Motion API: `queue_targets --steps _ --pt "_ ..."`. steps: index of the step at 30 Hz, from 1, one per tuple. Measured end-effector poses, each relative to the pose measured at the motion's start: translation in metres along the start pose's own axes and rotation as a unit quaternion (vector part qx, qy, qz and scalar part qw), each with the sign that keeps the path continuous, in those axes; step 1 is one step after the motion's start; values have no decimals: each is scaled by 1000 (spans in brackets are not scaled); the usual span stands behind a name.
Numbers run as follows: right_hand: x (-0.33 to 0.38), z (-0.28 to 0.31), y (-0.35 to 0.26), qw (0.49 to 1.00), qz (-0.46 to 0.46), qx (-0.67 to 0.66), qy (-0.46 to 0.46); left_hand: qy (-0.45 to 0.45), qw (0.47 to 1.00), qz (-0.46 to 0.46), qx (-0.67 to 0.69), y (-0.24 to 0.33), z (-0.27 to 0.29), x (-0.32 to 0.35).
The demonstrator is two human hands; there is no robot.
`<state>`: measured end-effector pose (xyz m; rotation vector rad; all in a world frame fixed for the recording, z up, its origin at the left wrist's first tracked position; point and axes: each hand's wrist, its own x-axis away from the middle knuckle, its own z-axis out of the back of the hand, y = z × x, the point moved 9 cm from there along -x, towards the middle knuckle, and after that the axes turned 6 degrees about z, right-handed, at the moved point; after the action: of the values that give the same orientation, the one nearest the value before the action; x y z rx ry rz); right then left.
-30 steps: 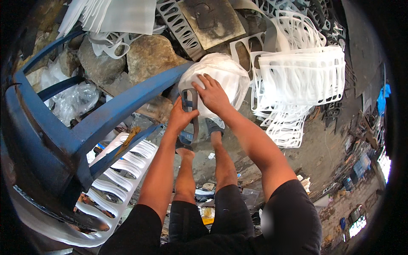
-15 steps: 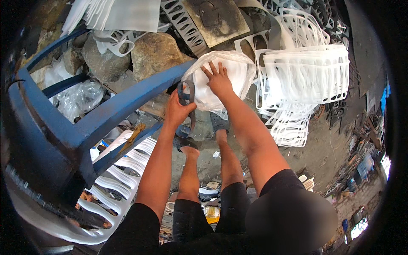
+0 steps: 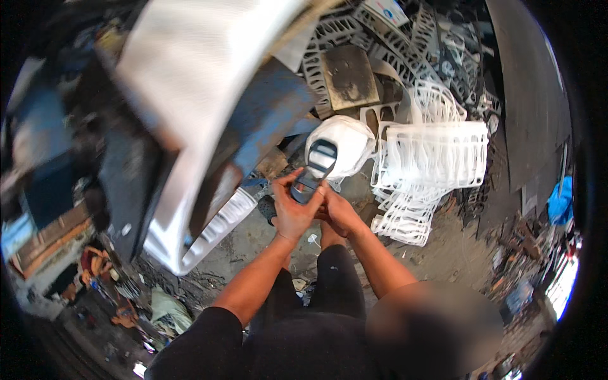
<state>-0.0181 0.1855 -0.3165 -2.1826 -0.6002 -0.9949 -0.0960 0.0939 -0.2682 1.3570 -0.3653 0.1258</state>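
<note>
Both my hands are at a dark grey sandal (image 3: 306, 184), sole-shaped with bands across it. My left hand (image 3: 294, 212) is wrapped round its near end from the left, the thumb lying to the right. Close beside that thumb, my right hand (image 3: 340, 213) has its fingers drawn together at the sandal's near edge; its fingertips are partly hidden. Just beyond, a clear plastic bag (image 3: 356, 166) with white contents stands on the ground, and the sandal's far end overlaps it in view.
Stacked white sheets with cut-out holes (image 3: 437, 155) lie right of the bag. A stained square board (image 3: 349, 76) rests among grey cut-out sheets behind it. On the left, a large pale panel (image 3: 190, 57) and a worn blue surface (image 3: 269, 104) fill the view, partly blurred.
My right hand has left the bag and come to the sandal beside my left hand. The sandal is now nearer the middle of the view. The view has swung, bringing in the pale panel.
</note>
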Motion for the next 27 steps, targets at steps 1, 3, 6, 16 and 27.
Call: queue_targets --steps 1,3,6,16,27 --pt "11 -17 -13 996 61 -69 -12 3 999 -40 10 30 2 16" --pt "36 -44 -36 963 165 -209 -38 -32 998 -55 -8 79 8 41" --pt "86 -83 -76 970 159 -185 -16 -78 986 -88 -116 151 35 68" --pt "195 -185 -133 934 352 43 -52 273 861 -124 -410 173 244 110" --pt "244 -286 -98 848 385 351 -94 17 829 17 -559 126 318 103"
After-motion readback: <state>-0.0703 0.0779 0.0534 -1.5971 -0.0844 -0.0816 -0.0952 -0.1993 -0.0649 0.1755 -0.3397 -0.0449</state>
